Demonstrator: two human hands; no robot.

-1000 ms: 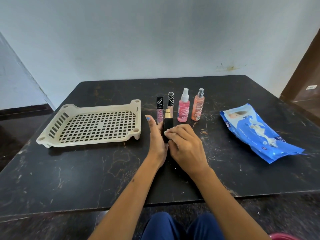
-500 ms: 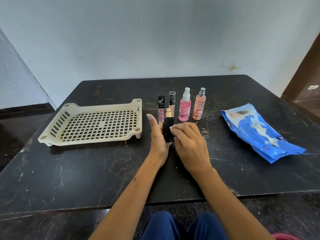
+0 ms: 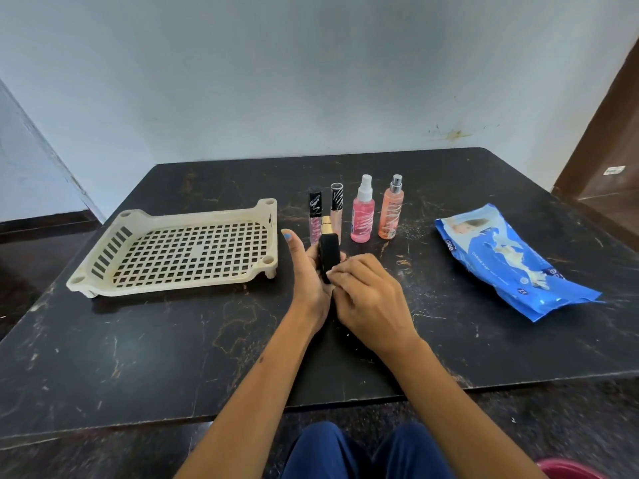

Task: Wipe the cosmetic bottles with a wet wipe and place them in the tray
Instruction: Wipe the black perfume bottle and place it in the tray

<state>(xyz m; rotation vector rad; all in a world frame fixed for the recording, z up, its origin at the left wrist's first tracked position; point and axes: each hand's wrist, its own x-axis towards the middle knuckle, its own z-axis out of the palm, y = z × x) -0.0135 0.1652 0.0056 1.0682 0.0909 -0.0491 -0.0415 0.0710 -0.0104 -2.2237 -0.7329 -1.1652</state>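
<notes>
My left hand [image 3: 306, 276] holds a black bottle with a gold cap [image 3: 328, 250] upright just above the table, thumb sticking up. My right hand [image 3: 371, 300] curls its fingers round the bottle's lower end. No wipe shows under those fingers. Behind the hands stand two slim tubes with black caps [image 3: 315, 216] [image 3: 336, 205], a pink spray bottle [image 3: 362, 216] and an orange spray bottle [image 3: 390, 210]. The cream slotted tray [image 3: 193, 216] sits to the left with nothing in it.
A blue wet-wipe pack [image 3: 508, 261] lies flat at the right of the dark table [image 3: 138, 357]. A wall runs behind the table and a brown door frame stands at the far right. My knees are under the near edge.
My right fingers have shifted slightly down the black bottle's front, so more of its body shows. The left hand and everything on the table stay put.
</notes>
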